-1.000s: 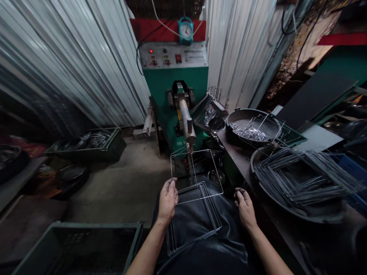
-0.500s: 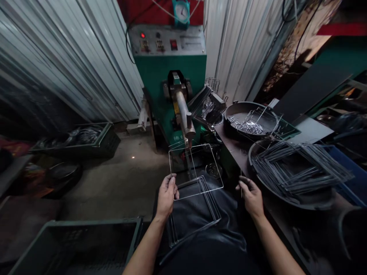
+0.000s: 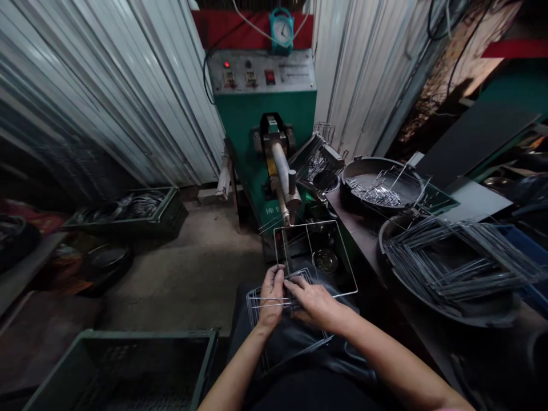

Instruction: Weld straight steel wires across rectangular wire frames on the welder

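Crate point(image 3: 212, 354): down at the bottom left, well apart from our hands.
Wires point(image 3: 268, 298): a couple lying across our left hand, long axis side to side, free ends pointing left.
Left hand point(image 3: 273, 291): thumb and fingers pinching the frame's near left part.
Frame point(image 3: 310, 245): out past our lap, far edge just beside the machine's tip point(image 3: 291, 218), crossbar pointing away from us. Can't call its long axis, sides look about even.
Right hand point(image 3: 314, 301): fingers bunched against the left fingertips, pinching the wires.
Tray point(image 3: 428, 311): off right, full of wire rectangles point(image 3: 454, 285).
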A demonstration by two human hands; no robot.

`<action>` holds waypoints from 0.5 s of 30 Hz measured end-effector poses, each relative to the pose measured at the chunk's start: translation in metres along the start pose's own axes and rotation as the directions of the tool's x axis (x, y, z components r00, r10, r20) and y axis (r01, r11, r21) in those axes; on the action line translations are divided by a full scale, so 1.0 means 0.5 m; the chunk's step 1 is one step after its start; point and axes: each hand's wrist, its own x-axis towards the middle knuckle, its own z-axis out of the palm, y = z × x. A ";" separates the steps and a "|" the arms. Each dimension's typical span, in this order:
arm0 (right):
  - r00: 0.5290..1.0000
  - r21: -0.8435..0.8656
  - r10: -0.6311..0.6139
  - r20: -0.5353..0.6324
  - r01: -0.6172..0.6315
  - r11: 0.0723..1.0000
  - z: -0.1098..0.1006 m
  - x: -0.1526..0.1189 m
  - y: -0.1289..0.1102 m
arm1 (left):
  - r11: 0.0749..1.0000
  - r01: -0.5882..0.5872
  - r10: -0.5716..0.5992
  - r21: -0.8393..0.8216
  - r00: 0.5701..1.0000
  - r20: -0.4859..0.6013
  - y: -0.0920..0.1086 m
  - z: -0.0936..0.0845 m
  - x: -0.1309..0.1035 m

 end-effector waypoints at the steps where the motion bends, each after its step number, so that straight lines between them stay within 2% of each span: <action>1: 1.000 -0.002 0.021 -0.006 -0.021 1.000 0.000 -0.005 0.005 | 1.000 -0.014 0.014 0.004 1.000 0.017 -0.001 0.006 0.001; 4: 0.998 -0.018 0.056 -0.013 -0.056 0.998 -0.002 -0.012 0.017 | 0.999 -0.036 0.036 0.004 0.998 0.048 -0.008 0.022 0.007; 10: 0.996 -0.056 0.092 -0.004 -0.092 0.994 -0.009 -0.008 0.026 | 0.998 -0.060 0.060 0.010 0.998 0.036 -0.023 0.038 0.017; 15: 0.995 -0.018 0.097 -0.011 -0.097 0.995 -0.011 -0.016 0.029 | 1.000 0.007 -0.006 -0.022 0.999 0.036 -0.026 0.041 0.012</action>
